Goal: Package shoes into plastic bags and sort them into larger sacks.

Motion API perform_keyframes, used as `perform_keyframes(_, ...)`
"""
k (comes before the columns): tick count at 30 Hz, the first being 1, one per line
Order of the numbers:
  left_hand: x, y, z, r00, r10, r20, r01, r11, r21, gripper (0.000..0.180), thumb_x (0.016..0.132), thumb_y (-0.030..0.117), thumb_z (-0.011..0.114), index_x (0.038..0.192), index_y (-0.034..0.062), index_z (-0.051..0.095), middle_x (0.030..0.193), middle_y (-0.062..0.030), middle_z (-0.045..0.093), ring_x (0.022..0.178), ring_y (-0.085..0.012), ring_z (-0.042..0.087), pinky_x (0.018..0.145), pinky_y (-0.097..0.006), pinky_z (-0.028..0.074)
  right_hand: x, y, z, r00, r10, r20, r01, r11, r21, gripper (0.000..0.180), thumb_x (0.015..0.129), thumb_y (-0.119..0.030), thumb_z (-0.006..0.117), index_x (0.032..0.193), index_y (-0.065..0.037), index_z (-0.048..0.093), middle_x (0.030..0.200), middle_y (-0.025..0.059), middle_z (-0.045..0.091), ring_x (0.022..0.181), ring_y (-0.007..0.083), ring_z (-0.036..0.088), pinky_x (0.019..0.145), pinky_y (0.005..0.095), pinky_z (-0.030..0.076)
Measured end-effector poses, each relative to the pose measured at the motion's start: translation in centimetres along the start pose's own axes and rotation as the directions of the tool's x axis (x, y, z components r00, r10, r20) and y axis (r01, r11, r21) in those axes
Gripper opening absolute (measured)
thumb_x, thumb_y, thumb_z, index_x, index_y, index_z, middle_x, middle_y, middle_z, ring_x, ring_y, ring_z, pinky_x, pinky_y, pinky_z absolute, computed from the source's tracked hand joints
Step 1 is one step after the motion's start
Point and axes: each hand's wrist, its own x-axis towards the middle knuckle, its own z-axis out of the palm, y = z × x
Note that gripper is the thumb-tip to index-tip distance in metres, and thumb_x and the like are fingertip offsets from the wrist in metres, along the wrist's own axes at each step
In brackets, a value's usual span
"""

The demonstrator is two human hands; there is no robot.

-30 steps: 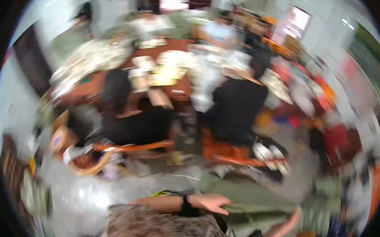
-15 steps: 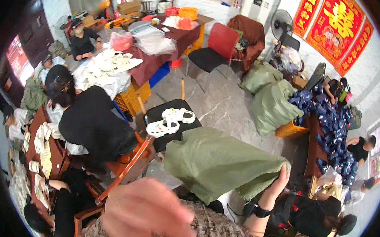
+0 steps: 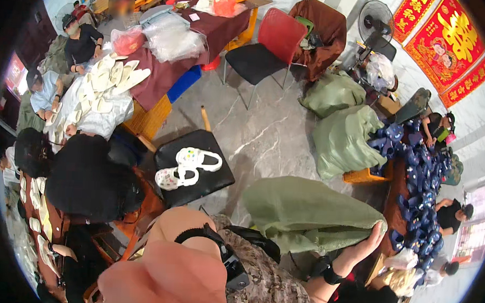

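My right hand (image 3: 361, 246) grips the mouth of a green woven sack (image 3: 305, 212). The sack spreads out to the left of the hand and its opening droops toward me. Close to the camera, my left hand (image 3: 148, 278) is blurred and bent back at the wrist, which carries a black device (image 3: 231, 263) on a strap. How its fingers are set is hidden. A pair of white clogs with coloured charms (image 3: 189, 165) lies on the black seat of a chair (image 3: 211, 180), left of the sack.
Two full green sacks (image 3: 344, 137) stand at the right, beside a table heaped with dark blue clogs (image 3: 424, 188). People sit on both sides. At the left a table holds cream shoe parts (image 3: 111, 84). A red and black chair (image 3: 264, 51) stands further back.
The head view has shifted, moving the clogs and chair left in the picture. My left hand has drawn back toward me, and its wrist device now shows. The right hand keeps hold of the sack.
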Motion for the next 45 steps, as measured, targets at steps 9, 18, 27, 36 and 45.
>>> perform_keyframes(9, 2.6, -14.1, 6.6, 0.998, 0.054, 0.009, -0.055, 0.976, 0.21, 0.051, 0.073, 0.037, 0.079, 0.113, 0.0201, 0.053, 0.116, 0.001, 0.051, 0.107, -0.0253, 0.046, 0.082, -0.042, 0.044, 17.5, 8.0, 11.3, 0.928, 0.176, 0.327, -0.208, 0.976, 0.066, 0.033, 0.09, -0.014, 0.06, 0.121, -0.002, 0.054, 0.113, 0.0072, 0.06, 0.097, 0.0169, 0.057, 0.084, 0.0308, 0.046)
perform_keyframes(18, -0.6, -33.2, 9.5, 0.724, -0.564, -0.398, 0.631, 0.308, 0.712, 0.06, 0.064, 0.031, 0.083, 0.11, 0.0038, 0.054, 0.103, -0.0168, 0.057, 0.094, -0.0355, 0.056, 0.078, -0.041, 0.047, 23.7, 13.8, 27.5, 0.177, 0.344, 0.922, -0.287, 0.914, -0.286, 0.025, 0.089, -0.008, 0.062, 0.112, -0.003, 0.056, 0.104, 0.0005, 0.06, 0.092, 0.0082, 0.052, 0.081, 0.0247, 0.044)
perform_keyframes(27, -22.2, -45.7, 6.4, 0.096, -0.756, -0.647, 0.972, -0.068, 0.224, 0.061, 0.074, 0.024, 0.073, 0.127, 0.0041, 0.05, 0.11, -0.0176, 0.062, 0.103, -0.0327, 0.058, 0.09, -0.041, 0.045, 23.3, 13.2, 43.9, -0.458, 0.038, 0.888, -0.391, 0.889, -0.24, 0.045, 0.083, 0.0, 0.066, 0.124, -0.004, 0.048, 0.106, -0.0001, 0.058, 0.1, 0.0084, 0.054, 0.082, 0.0239, 0.046)
perform_keyframes(36, -29.8, -50.3, -5.8, -0.272, -0.531, -0.802, 0.888, 0.184, -0.422, 0.016, 0.088, 0.01, 0.059, 0.099, 0.0005, 0.064, 0.087, 0.0009, 0.063, 0.083, -0.008, 0.055, 0.076, -0.026, 0.045, 24.3, 16.9, 64.2, -0.349, 0.1, 0.932, -0.549, 0.784, -0.289, 0.071, 0.066, 0.006, 0.07, 0.132, -0.001, 0.043, 0.121, 0.0059, 0.057, 0.111, 0.0175, 0.054, 0.096, 0.0302, 0.041)
perform_keyframes(45, -33.6, -50.9, -6.3, -0.739, 0.038, -0.673, 0.58, 0.545, -0.605, 0.029, 0.094, 0.02, 0.04, 0.117, 0.0097, 0.055, 0.105, -0.0042, 0.063, 0.095, -0.0181, 0.061, 0.08, -0.036, 0.048, 19.1, 21.7, 77.8, -0.714, 0.001, 0.701, -0.434, 0.784, -0.443, 0.075, 0.068, 0.003, 0.065, 0.138, 0.0, 0.037, 0.128, 0.0079, 0.05, 0.119, 0.02, 0.048, 0.102, 0.0322, 0.035)
